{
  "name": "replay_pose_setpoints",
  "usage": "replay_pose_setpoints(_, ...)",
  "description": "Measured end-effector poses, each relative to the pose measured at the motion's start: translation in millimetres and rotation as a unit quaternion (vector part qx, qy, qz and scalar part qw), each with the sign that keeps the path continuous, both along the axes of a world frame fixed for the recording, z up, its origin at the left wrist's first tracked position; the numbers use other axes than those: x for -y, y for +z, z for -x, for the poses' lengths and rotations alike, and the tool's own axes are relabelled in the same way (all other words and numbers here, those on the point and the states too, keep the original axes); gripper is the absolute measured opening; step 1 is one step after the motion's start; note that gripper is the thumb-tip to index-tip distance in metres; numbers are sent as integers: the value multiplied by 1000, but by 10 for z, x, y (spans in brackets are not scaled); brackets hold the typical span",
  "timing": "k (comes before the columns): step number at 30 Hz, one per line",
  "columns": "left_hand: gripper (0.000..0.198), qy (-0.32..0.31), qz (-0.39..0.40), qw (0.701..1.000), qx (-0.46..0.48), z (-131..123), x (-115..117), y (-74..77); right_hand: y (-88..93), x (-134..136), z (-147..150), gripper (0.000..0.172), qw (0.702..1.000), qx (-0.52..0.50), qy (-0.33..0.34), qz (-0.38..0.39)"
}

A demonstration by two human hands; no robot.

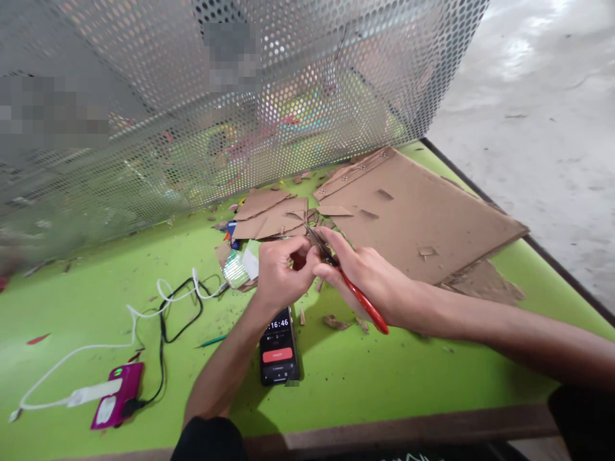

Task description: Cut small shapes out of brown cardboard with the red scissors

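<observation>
My right hand (353, 262) is closed around a red-handled tool (361, 299) with a narrow dark metal tip, perhaps pliers or scissors. Its tip points away from me, up and left, beside the fingers of my left hand (287, 267). That hand is curled in a pinch; whatever it holds is too small or hidden to name. Both hands nearly meet above the table. Just beyond them lie torn cardboard pieces (269, 214). A phone (278, 352) with a lit timer screen rests below my left wrist.
A large cardboard sheet (423, 218) covers the table's right side. A perforated metal screen (298, 115) stands along the back. At left, white and black cables (162, 333) run to a magenta power bank (118, 394). Cardboard scraps (336, 322) and a green pencil-like stick (213, 341) lie about.
</observation>
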State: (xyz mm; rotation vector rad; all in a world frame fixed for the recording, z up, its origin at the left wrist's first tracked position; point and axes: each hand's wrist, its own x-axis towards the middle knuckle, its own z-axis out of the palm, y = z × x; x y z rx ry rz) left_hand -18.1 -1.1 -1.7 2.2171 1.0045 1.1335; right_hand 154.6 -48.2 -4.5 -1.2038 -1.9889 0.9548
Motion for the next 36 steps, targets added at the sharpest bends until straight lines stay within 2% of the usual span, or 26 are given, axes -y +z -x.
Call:
replay_pose_setpoints(9, 31, -9, 1, 1000, 10, 3, -5, -17, 1, -2, -13, 56, 1000, 0, 5, 6)
replay_pose_setpoints(15, 29, -10, 8, 1000, 13, 5, -4, -9, 8, 0, -10, 54, 1000, -11, 7, -22)
replay_pose_setpoints(20, 26, 24, -8, 1000, 2, 46, -4, 27, 45, 5, -36, 67, 999, 2, 11, -44)
replay_pose_setpoints(23, 26, 52, -20, 998, 2, 100, -24, 57, 69, 19, -55, 68, 999, 21, 25, -41)
replay_pose_setpoints(31, 30, 101, -42, 993, 45, 235, -125, 81, 236, 83, -89, 61, 995, 82, 49, 6)
replay_pose_setpoints(36, 31, 96, -31, 993, 58, 255, -131, 88, 297, 65, -166, 52, 995, 86, 32, -34)
